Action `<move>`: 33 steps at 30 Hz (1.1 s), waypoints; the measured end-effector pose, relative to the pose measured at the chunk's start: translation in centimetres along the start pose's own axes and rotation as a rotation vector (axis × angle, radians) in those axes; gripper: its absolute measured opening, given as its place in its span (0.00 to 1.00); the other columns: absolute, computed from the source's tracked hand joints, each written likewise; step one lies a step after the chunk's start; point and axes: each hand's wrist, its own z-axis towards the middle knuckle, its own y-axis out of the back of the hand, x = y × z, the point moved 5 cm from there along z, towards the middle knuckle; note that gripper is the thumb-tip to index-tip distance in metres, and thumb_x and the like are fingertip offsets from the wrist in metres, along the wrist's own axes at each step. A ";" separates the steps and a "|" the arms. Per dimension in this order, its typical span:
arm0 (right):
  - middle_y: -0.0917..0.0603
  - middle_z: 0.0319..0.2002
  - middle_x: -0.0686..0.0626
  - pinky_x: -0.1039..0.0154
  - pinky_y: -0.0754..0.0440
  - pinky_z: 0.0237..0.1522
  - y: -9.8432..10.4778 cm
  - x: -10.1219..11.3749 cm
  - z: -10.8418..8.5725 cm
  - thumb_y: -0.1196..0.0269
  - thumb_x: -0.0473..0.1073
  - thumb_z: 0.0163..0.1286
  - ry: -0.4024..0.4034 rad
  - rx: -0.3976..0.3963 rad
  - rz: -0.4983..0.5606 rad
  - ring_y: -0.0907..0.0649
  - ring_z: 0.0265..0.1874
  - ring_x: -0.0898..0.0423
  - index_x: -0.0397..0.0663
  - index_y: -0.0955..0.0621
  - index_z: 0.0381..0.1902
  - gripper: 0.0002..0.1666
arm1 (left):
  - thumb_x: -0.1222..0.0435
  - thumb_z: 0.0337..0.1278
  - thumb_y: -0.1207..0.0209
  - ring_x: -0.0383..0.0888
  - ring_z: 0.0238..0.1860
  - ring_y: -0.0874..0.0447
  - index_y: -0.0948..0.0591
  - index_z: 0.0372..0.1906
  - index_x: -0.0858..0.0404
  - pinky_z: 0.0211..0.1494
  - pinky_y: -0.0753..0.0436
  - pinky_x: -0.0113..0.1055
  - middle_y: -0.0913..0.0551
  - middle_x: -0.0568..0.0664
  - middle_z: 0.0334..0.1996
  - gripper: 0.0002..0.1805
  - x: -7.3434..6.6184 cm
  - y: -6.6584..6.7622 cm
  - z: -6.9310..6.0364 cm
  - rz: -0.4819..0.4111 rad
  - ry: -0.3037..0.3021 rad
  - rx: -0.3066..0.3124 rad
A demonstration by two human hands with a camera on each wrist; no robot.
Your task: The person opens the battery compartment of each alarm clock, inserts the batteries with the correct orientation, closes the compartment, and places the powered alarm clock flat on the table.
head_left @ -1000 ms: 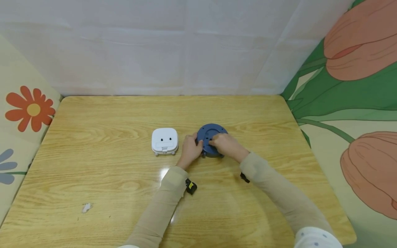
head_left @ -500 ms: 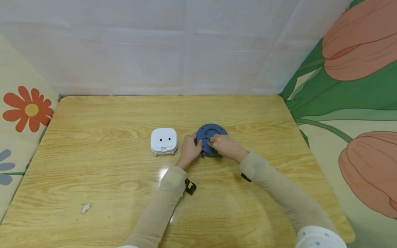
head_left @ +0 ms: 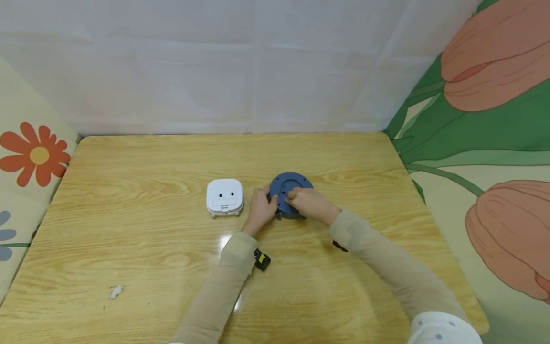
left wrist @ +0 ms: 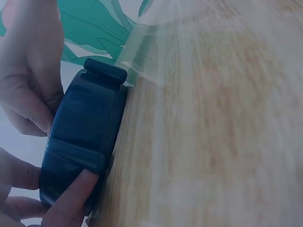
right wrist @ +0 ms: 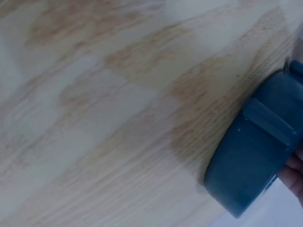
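A round dark blue alarm clock [head_left: 278,184] with stubby feet lies back side up on the wooden table [head_left: 142,229]. My left hand [head_left: 260,210] grips its left rim, thumb on top; in the left wrist view a finger [left wrist: 78,189] presses its side. Over the clock's back, my right hand [head_left: 313,204] has curled fingers, and thumb and fingertips appear to pinch a small knob there that they hide. Beside them a black knob [head_left: 283,192] shows. The right wrist view catches the clock's glossy side [right wrist: 251,151] and some fingertips [right wrist: 293,175].
To the left, a white rounded-square alarm clock [head_left: 225,197] lies back side up, with two black knobs and a battery cover. A white worn patch [head_left: 116,292] marks the table's front left. A white sheet [head_left: 193,86] hangs behind the far edge.
My right hand's fingers have turned slightly over the back of the blue alarm clock. The left hand keeps its grip. The head view has shifted a little.
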 end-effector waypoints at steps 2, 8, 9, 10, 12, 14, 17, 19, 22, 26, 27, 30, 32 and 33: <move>0.19 0.34 0.48 0.66 0.21 0.34 -0.1 0.0 0.0 0.39 0.30 0.59 0.000 0.005 -0.004 0.21 0.32 0.55 0.41 0.17 0.43 0.14 | 0.67 0.59 0.48 0.59 0.44 0.27 0.28 0.53 0.77 0.46 0.26 0.49 0.25 0.70 0.42 0.21 0.0 0.0 0.0 -0.003 0.000 -0.003; 0.19 0.35 0.47 0.65 0.21 0.36 -0.2 -0.1 0.1 0.37 0.30 0.57 0.005 0.002 -0.007 0.21 0.33 0.54 0.41 0.17 0.44 0.15 | 0.67 0.58 0.48 0.59 0.43 0.27 0.27 0.52 0.76 0.45 0.26 0.49 0.25 0.69 0.40 0.20 0.0 0.1 0.0 -0.005 -0.006 -0.015; 0.19 0.36 0.47 0.65 0.21 0.36 -0.2 -0.1 0.1 0.37 0.30 0.56 0.003 0.005 -0.002 0.21 0.34 0.54 0.41 0.17 0.44 0.15 | 0.67 0.58 0.48 0.59 0.43 0.27 0.27 0.52 0.76 0.45 0.26 0.49 0.25 0.69 0.40 0.19 0.0 0.1 0.0 -0.004 -0.007 -0.017; 0.19 0.36 0.47 0.65 0.21 0.37 -0.2 -0.1 0.1 0.36 0.30 0.55 0.002 0.011 0.003 0.21 0.34 0.54 0.40 0.18 0.44 0.16 | 0.67 0.58 0.48 0.58 0.42 0.27 0.26 0.51 0.76 0.44 0.25 0.49 0.24 0.69 0.39 0.18 0.0 0.1 0.1 -0.002 -0.009 -0.019; 0.20 0.37 0.47 0.64 0.21 0.39 -0.2 -0.2 0.1 0.35 0.30 0.54 -0.003 0.024 0.022 0.22 0.36 0.54 0.40 0.18 0.45 0.18 | 0.67 0.58 0.47 0.59 0.42 0.27 0.26 0.50 0.75 0.44 0.26 0.49 0.24 0.69 0.39 0.18 0.0 0.2 0.1 0.000 -0.011 -0.023; 0.20 0.37 0.47 0.63 0.21 0.40 -0.2 -0.3 0.2 0.35 0.30 0.54 -0.011 0.034 0.043 0.22 0.37 0.53 0.39 0.18 0.45 0.18 | 0.67 0.58 0.48 0.59 0.43 0.27 0.26 0.51 0.76 0.45 0.26 0.49 0.24 0.69 0.40 0.19 0.1 0.2 0.2 -0.003 -0.009 -0.024; 0.20 0.37 0.46 0.63 0.21 0.41 -0.2 -0.3 0.4 0.37 0.30 0.55 -0.014 0.040 0.065 0.21 0.37 0.53 0.39 0.18 0.45 0.18 | 0.67 0.58 0.48 0.60 0.45 0.27 0.28 0.54 0.76 0.47 0.26 0.50 0.25 0.70 0.42 0.21 0.3 0.3 0.1 -0.020 0.007 -0.025; 0.20 0.37 0.46 0.62 0.21 0.41 -0.2 -0.3 0.5 0.38 0.29 0.56 -0.015 0.039 0.080 0.21 0.37 0.53 0.39 0.18 0.45 0.17 | 0.67 0.58 0.48 0.60 0.46 0.27 0.29 0.55 0.77 0.49 0.27 0.50 0.26 0.71 0.44 0.22 0.4 0.3 0.0 -0.027 0.018 -0.026; 0.20 0.37 0.45 0.61 0.21 0.42 -0.1 -0.3 0.7 0.39 0.29 0.56 -0.026 0.039 0.111 0.21 0.38 0.52 0.40 0.18 0.45 0.17 | 0.67 0.58 0.47 0.60 0.47 0.27 0.29 0.56 0.77 0.50 0.27 0.50 0.26 0.71 0.45 0.23 0.6 0.4 -0.1 -0.030 0.033 -0.028; 0.19 0.38 0.45 0.60 0.21 0.42 0.1 -0.5 0.8 0.40 0.29 0.57 -0.059 0.047 0.145 0.20 0.39 0.51 0.41 0.17 0.45 0.16 | 0.67 0.57 0.46 0.60 0.47 0.27 0.29 0.55 0.77 0.51 0.27 0.49 0.26 0.72 0.45 0.23 0.6 0.5 -0.1 -0.028 0.036 -0.034; 0.19 0.38 0.45 0.60 0.21 0.41 0.2 -0.5 0.8 0.40 0.30 0.57 -0.064 0.045 0.146 0.20 0.39 0.52 0.42 0.17 0.44 0.16 | 0.67 0.57 0.46 0.60 0.47 0.27 0.29 0.55 0.77 0.51 0.27 0.49 0.26 0.72 0.45 0.23 0.6 0.5 -0.1 -0.027 0.034 -0.036; 0.18 0.36 0.45 0.61 0.21 0.39 0.4 -0.7 0.8 0.42 0.30 0.60 -0.081 0.032 0.166 0.19 0.36 0.52 0.42 0.16 0.42 0.14 | 0.66 0.57 0.45 0.60 0.48 0.27 0.29 0.56 0.76 0.51 0.27 0.49 0.26 0.71 0.46 0.24 0.7 0.5 0.0 -0.031 0.057 -0.023; 0.18 0.34 0.45 0.62 0.20 0.37 0.4 -0.8 0.7 0.42 0.31 0.60 -0.087 0.008 0.184 0.19 0.35 0.53 0.41 0.16 0.41 0.12 | 0.64 0.58 0.46 0.59 0.48 0.27 0.30 0.57 0.76 0.51 0.27 0.48 0.27 0.71 0.47 0.25 0.9 0.5 0.0 -0.032 0.087 -0.005; 0.18 0.33 0.46 0.62 0.20 0.36 0.4 -0.8 0.6 0.42 0.32 0.61 -0.094 -0.003 0.196 0.19 0.33 0.53 0.41 0.16 0.40 0.11 | 0.64 0.59 0.46 0.59 0.49 0.27 0.31 0.58 0.76 0.51 0.27 0.47 0.28 0.71 0.48 0.25 1.0 0.5 0.0 -0.037 0.104 0.006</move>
